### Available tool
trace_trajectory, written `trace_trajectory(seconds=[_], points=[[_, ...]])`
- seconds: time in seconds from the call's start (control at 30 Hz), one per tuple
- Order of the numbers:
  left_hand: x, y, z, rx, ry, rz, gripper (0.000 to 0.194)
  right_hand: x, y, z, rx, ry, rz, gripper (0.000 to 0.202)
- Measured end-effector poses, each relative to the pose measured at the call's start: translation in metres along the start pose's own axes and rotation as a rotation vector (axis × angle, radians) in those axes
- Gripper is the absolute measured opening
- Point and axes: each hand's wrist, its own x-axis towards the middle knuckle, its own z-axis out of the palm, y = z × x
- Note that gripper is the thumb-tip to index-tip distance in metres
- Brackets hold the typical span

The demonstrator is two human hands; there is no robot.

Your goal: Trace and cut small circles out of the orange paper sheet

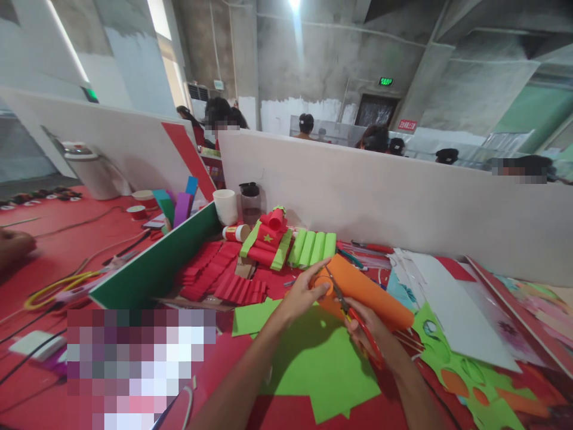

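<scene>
Scissors (344, 306) are resting in your right hand (364, 325), your fingers closing around the red handles; how far apart the blades are standing, you cannot tell from here. Your left hand (308, 292) is pinching the orange sheet (373, 292) at its left end, thumb and fingers sitting close to the blade tips. That sheet is hanging in front of you above the green sheets (313, 358), bowing into a broad curve towards the white sheets (452, 310) on the right. Judging by that bend, you are handling something light, soft and springy, probably not slippery, but likely to crease or tear at a narrow cut. Near the blades, you are getting the best support by pinching flat and lightly beside the cutting line, keeping fingertips clear of the edges.
</scene>
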Motion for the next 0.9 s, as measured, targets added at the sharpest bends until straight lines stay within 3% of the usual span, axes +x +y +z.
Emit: trace_trajectory(seconds=[0.7, 0.9], points=[[-0.001, 0.0048, 0.0004, 0.006, -0.011, -0.044, 0.067, 0.0001, -0.0074, -0.0046, -0.069, -0.05, 0.087, 0.058], [-0.0005, 0.0064, 0.0, -0.014, -0.007, -0.059, 0.068, -0.0026, -0.005, -0.0042, -0.108, -0.035, -0.008, 0.058]])
